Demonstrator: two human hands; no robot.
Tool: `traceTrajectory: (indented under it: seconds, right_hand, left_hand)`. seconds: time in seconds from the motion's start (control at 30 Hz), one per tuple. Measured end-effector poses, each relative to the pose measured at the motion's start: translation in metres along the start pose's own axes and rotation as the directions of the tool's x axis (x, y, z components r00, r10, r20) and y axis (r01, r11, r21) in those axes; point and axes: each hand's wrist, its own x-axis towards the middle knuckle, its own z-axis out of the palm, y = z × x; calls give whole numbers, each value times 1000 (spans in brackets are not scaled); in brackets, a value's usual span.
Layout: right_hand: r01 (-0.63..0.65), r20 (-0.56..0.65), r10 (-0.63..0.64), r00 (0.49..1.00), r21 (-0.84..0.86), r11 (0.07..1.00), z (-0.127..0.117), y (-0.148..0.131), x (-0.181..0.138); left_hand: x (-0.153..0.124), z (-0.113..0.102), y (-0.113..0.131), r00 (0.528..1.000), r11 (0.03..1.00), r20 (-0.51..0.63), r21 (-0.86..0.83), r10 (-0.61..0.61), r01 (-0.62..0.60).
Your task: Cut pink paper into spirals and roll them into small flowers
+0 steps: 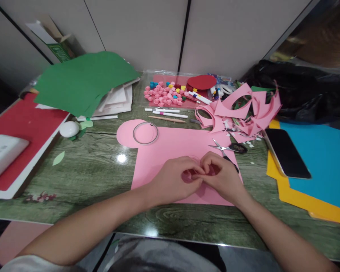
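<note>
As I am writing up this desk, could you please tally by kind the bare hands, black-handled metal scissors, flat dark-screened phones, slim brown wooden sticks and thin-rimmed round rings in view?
Bare hands, left hand and right hand: 2
Black-handled metal scissors: 1
Flat dark-screened phone: 1
Slim brown wooden stick: 1
Thin-rimmed round ring: 1
Total: 6

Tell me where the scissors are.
In the head view, the scissors lie right of centre, partly on the pink sheet, beyond the right hand and near the pink paper scraps.
</note>
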Motion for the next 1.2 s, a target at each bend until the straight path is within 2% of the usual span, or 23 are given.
traceTrajectory:
  seconds: [0.23,0.5,0.67,0.8,1.0,1.2]
  right_hand:
    - [-8,18,9,1000,-37,999,1,-3,-1]
    - [103,78,-93,993,-139,985,2,-3,-5]
    - [103,19,-102,995,-88,991,-4,-5,-3]
    - [191,-42,-197,980,-108,976,-8,-6,-3]
    - [242,-63,-254,965,-160,957,-7,-5,-6]
    - [276,-82,-294,952,-179,944,-6,-4,-6]
  left_hand:
    - [2,1,2,990,975,32,-174,-135,139]
    - [5,-2,-6,947,878,187,-362,-262,315]
    - [10,-12,-9,924,821,198,-426,-327,381]
    - [12,-20,-8,875,759,277,-437,-397,483]
    - [12,-21,-8,851,737,340,-432,-401,520]
    - [12,-21,-10,875,757,299,-442,-382,481]
